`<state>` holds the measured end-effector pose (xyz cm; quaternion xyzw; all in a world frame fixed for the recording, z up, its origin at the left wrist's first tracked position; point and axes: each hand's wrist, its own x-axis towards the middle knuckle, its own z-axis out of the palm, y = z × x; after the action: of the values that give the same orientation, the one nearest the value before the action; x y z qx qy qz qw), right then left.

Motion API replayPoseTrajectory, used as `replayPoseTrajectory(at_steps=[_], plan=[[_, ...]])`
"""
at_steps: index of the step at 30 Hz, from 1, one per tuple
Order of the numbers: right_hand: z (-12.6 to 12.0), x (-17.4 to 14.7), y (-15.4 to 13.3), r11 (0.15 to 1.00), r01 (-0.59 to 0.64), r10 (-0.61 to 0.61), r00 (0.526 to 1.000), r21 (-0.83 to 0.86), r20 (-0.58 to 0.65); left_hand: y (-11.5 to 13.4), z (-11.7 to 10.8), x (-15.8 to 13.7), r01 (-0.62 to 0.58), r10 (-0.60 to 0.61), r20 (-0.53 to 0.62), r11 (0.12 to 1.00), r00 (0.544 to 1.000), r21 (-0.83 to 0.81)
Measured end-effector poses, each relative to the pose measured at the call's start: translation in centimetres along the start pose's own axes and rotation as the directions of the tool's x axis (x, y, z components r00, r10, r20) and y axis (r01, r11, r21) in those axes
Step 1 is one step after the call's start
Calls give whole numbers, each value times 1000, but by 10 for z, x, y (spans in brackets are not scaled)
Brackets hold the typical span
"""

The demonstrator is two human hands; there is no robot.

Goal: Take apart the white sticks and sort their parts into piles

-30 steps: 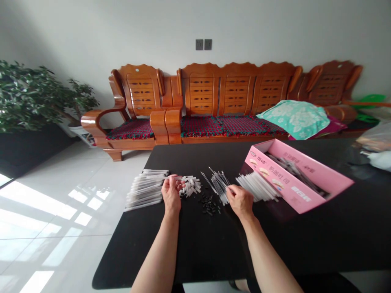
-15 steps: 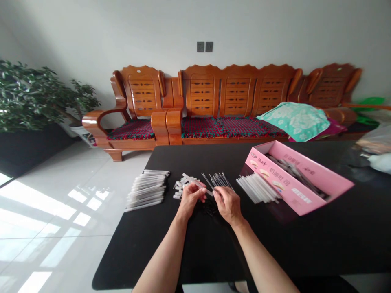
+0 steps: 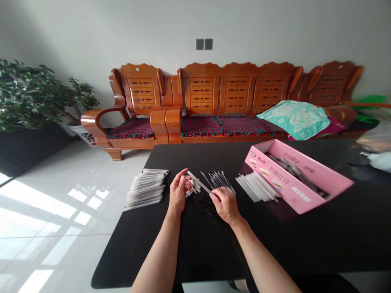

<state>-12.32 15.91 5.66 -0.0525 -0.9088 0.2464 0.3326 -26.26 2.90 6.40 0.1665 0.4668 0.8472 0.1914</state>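
A white pen barrel [image 3: 201, 184] slants up and to the left from my right hand [image 3: 225, 205], whose thumb and fingers pinch its near end. Close to the barrel's far end is my left hand [image 3: 177, 195], fingers raised and apart, seemingly with nothing in them. Short white caps [image 3: 196, 189] lie partly hidden beside the left fingers. Beyond the right hand, thin pen refills [image 3: 217, 179] are fanned out. Small black pen pieces [image 3: 208, 206] are scattered between the hands. To the left is a stack of white pens with dark ends [image 3: 146, 189].
White tubes [image 3: 258, 188] lie side by side against a pink box [image 3: 279, 185] with dark pieces inside. All rest on a black table [image 3: 195, 248]. Behind it stands a wooden sofa [image 3: 238, 91] with a turquoise cushion [image 3: 297, 118].
My left hand has let go of the pen barrel and moved left, its fingers opening upward. My right hand keeps the barrel, and the black pieces show more.
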Motion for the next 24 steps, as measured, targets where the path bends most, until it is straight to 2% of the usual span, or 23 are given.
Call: replayPoseTrajectory(at_steps=[4, 8, 11, 18, 21, 24], plan=[[-3, 1, -1, 998, -20, 19, 1000, 58, 23, 3, -6, 3, 16, -16, 5, 1000, 1000, -4], [-2, 1, -5, 992, -64, 62, 998, 105, 27, -1, -6, 2, -32, 32, 17, 999, 999, 9], [2, 0, -8, 987, -103, 95, 993, 125, 68, -5, -1, -2, -14, 10, 88, 999, 996, 39], [8, -3, -10, 985, -108, 88, 985, 131, 150, -10, 7, -9, 54, -79, 221, 992, 972, 118], [9, -3, -11, 994, -75, 65, 989, 77, 131, -11, 7, -10, 52, -78, 181, 988, 980, 145], [12, -2, -12, 996, 11, -6, 998, -86, 59, -14, 8, -9, 76, -88, 82, 987, 993, 143]])
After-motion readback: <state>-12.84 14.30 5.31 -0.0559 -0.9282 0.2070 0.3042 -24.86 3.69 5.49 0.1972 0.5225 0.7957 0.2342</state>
